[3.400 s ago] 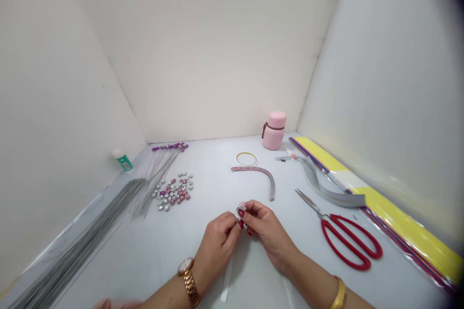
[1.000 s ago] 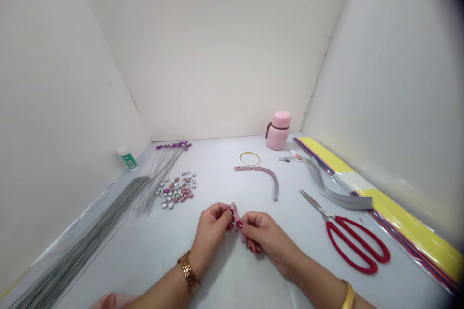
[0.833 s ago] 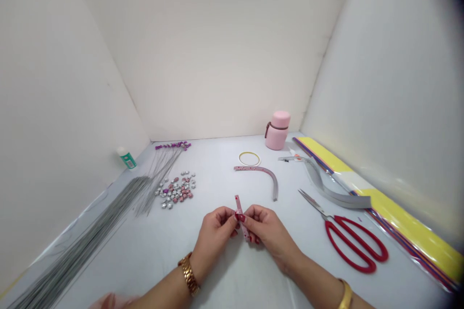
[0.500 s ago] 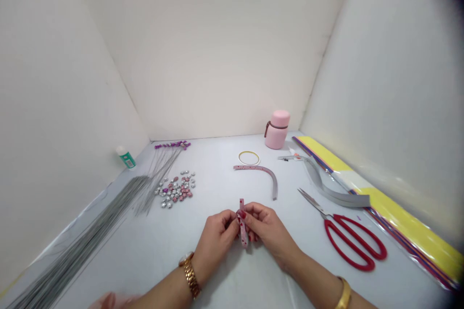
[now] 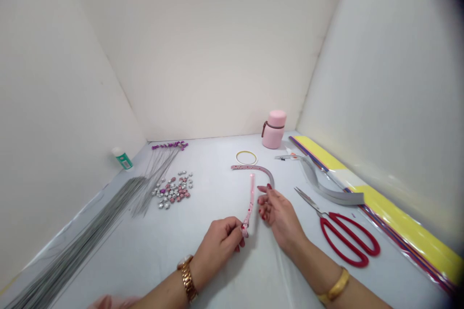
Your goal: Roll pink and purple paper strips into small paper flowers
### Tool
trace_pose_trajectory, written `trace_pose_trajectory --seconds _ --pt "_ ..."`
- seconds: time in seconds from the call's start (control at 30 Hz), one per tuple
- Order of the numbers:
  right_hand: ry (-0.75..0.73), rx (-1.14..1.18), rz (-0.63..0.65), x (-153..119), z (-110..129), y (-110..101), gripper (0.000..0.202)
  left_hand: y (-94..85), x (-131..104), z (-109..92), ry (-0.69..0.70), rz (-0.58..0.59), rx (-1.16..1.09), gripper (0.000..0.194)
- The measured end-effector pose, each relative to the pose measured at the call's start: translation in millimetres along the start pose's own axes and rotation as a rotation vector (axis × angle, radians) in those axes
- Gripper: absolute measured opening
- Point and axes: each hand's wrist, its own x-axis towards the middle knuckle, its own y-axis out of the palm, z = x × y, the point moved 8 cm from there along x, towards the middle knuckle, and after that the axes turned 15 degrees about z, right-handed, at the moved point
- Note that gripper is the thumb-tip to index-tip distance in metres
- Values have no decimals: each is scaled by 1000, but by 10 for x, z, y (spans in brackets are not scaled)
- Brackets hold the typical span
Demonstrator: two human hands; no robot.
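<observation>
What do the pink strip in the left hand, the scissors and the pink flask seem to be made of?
Pink strip: thin, flat, curved, with red marks; likely paper, possibly thin plastic. Scissors: the grey blades shine like metal; the smooth, evenly red handles are probably plastic. Pink flask: smooth, soft sheen, even colour; coated metal or plastic, I can't tell which.

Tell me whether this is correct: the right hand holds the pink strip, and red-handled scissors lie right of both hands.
One error: in the head view, the left hand holds the pink strip, not the right hand. The red-handled scissors do lie right of both hands.
</observation>
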Motion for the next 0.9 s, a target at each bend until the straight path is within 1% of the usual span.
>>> trace_pose_trajectory --seconds 0.03,0.1,0.13,0.17,0.2,0.27,0.37,0.47,0.57,0.63,0.7,0.8,0.9 --pt "64 -17 73 -10 -49 80 30 -21 -2 -7 6 -21 -10 23" --pt "177 -98 258 -56 -141 281 29 -52 -9 -40 32 -49 -10 24" --pt "196 -146 329 -84 -162 362 28 -56 -10 -59 47 -51 -1 24" --pt "196 -183 372 -106 -169 418 27 -56 -9 -71 59 -49 9 24" --pt "181 -206 387 -119 -162 448 27 -53 -6 -74 65 -44 17 24" --pt "163 -212 376 -127 -154 458 28 -60 5 -53 64 -48 8 21" --pt "161 -209 369 -120 -153 451 29 -115 9 -12 53 -106 -22 15" --pt "148 -213 358 -105 -140 439 28 -142 -15 -56 55 -140 55 16" --pt "98 -217 302 -84 -94 391 26 -69 -38 -148 74 -75 184 21" --pt "73 -216 264 -77 -73 357 26 -19 -46 -170 72 -32 220 24" --pt "99 -219 286 -82 -100 368 29 -14 -49 -169 69 -35 206 25" --pt "150 -241 364 -106 -162 427 31 -27 -40 -174 88 -51 188 26" --pt "138 -278 357 -113 -164 426 32 -44 -45 -187 102 -72 218 23"
